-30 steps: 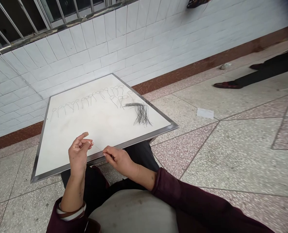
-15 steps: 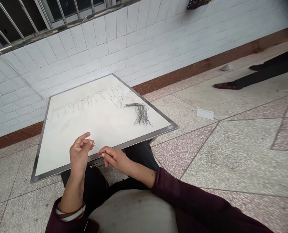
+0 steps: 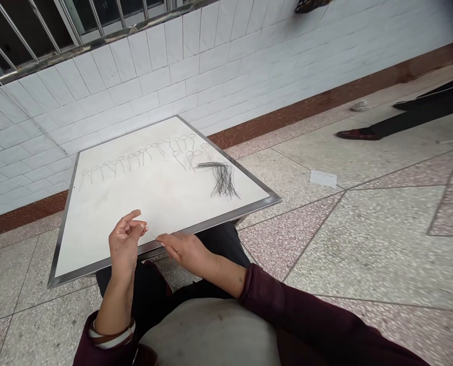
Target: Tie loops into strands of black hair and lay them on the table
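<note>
Over the near edge of the white table [image 3: 150,193], my left hand [image 3: 126,239] pinches a thin strand, most likely wire, between thumb and fingertip. Its index finger, with a tan band on the tip, sticks out. My right hand [image 3: 186,251] is just to the right, with thumb and fingers closed together on the other end of the strand. The faint strand [image 3: 152,234] spans the small gap between both hands. Farther back lies a row of looped strands [image 3: 137,156] with tails. A loose pile of straight dark strands [image 3: 224,179] lies at the table's right side.
A grey metal rim [image 3: 211,219] edges the table, which stands by a white tiled wall [image 3: 142,76]. To the right, another person's leg and shoe [image 3: 358,134] show on the speckled floor, near a white paper [image 3: 323,178]. Window bars [image 3: 39,25] are at upper left.
My right hand has rolled over, its back now facing up and its fingers lying flatter together. My left hand stays almost where it was, still pinching. The table's strands have not moved.
</note>
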{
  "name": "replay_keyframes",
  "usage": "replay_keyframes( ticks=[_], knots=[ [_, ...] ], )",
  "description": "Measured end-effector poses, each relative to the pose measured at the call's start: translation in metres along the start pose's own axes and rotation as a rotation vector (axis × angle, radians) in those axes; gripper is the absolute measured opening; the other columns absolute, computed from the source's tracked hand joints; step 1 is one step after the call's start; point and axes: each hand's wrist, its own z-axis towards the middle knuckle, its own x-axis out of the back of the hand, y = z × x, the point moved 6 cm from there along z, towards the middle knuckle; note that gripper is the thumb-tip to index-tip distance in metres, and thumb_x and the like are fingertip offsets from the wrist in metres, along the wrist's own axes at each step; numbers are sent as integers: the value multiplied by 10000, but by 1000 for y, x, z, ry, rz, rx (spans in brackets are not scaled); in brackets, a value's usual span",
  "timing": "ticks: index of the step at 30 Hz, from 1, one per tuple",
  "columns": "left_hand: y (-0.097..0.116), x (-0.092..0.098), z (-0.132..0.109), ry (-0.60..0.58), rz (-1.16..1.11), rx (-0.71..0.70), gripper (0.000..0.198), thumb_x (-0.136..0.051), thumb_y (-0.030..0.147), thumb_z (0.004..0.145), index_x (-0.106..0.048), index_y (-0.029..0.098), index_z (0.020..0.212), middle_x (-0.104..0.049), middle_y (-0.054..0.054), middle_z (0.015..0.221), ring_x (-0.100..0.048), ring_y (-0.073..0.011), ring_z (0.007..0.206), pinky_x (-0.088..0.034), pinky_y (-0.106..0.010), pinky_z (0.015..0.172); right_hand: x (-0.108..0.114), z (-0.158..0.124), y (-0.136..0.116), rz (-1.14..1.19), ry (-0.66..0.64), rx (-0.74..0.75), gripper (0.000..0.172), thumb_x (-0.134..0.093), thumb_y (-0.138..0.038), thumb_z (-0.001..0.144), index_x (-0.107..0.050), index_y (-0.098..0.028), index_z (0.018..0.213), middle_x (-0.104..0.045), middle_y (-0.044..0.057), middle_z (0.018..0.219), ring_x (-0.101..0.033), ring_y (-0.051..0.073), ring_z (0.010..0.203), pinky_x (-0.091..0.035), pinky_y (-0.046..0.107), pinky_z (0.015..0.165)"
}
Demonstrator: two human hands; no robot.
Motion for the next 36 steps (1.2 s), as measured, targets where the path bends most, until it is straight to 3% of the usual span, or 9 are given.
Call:
replay_keyframes(
  ticks=[12,23,29,36],
  knots=[
    [11,10,0,75,-6,-52,363,-773,298,663,-695,151,986,-711,-33,825,-651,-148,685,-527,-309,683,-5,-3,5,431,-78,-252,209,-424,-259,965,-610,-194,1032,-629,-36,602,-573,108,561,-428,213,619],
    [20,27,2,130,-38,-90,322,-772,249,675,-695,148,971,-683,-10,735,-655,-149,708,-526,-286,677,-17,-10,7,512,-147,-283,225,-410,-233,948,-586,-189,1080,-631,-41,602,-508,101,499,-396,207,554],
    [19,28,2,147,-52,-99,318,-773,247,659,-696,149,952,-702,-26,808,-653,-151,701,-536,-316,695,-16,-13,9,399,-57,-236,205,-418,-240,952,-602,-207,1036,-603,-41,604,-547,109,552,-421,214,597],
    [19,33,4,152,-32,-108,344,-772,262,666,-700,149,983,-689,-13,751,-652,-145,686,-528,-302,690,-16,-15,-2,485,-133,-152,262,-349,-261,989,-527,-198,1172,-700,13,830,-613,121,679,-483,252,698]
  ],
)
